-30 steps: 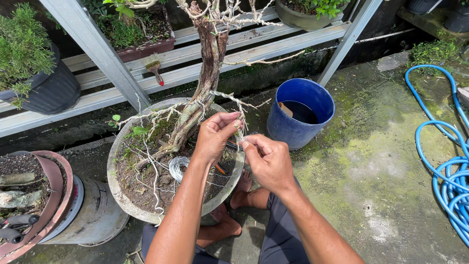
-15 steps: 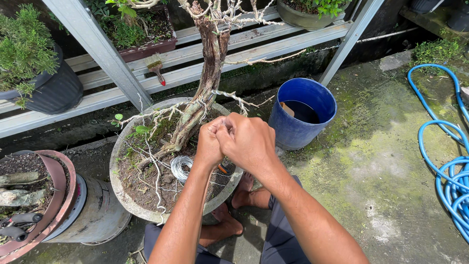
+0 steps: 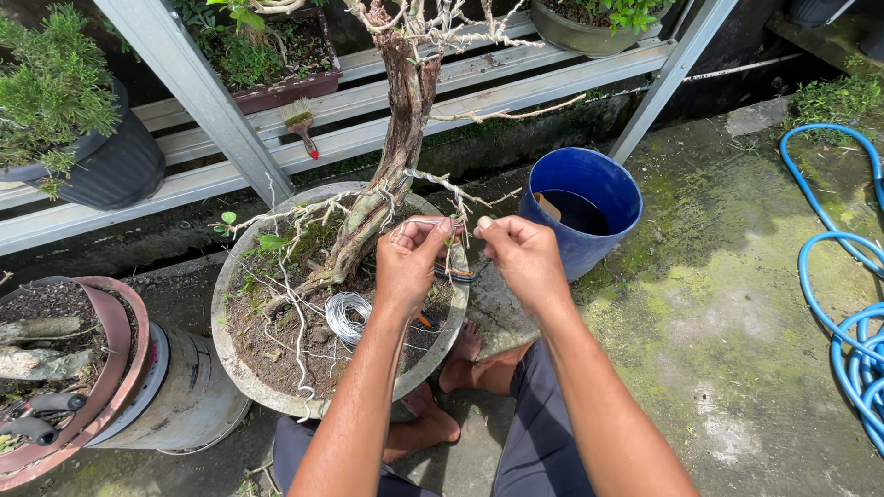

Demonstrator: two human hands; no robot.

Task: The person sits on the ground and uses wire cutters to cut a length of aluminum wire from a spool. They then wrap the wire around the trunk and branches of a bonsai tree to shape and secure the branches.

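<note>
1. Left hand (image 3: 412,262): grip pinched shut on a thin wire (image 3: 425,223), held above the near rim of the round grey pot (image 3: 241,373)
2. Right hand (image 3: 521,255): fingertips pressed together just beside the left hand; it appears to pinch the same wire, though the strand is too fine there to confirm
3. Wire position: it runs between both hands, touching a thin bare branch (image 3: 460,191) that leaves the bonsai trunk (image 3: 391,156) and already carries wire turns
4. Recommended technique: keep one hand anchoring the branch while the other lays each turn snug and evenly angled; bending force on so thin a twig is judged likely to snap it
5. Supply: one wire coil (image 3: 347,316) lies on the soil, near the pot's centre
6. Count, floor: one blue bucket (image 3: 580,207) beside the pot's right edge; one blue hose (image 3: 843,304), looped, at the far right; one reddish pot (image 3: 87,368) at the left
7. Count, rack: one small brush (image 3: 300,123) on the slats; three potted plants visible
</note>
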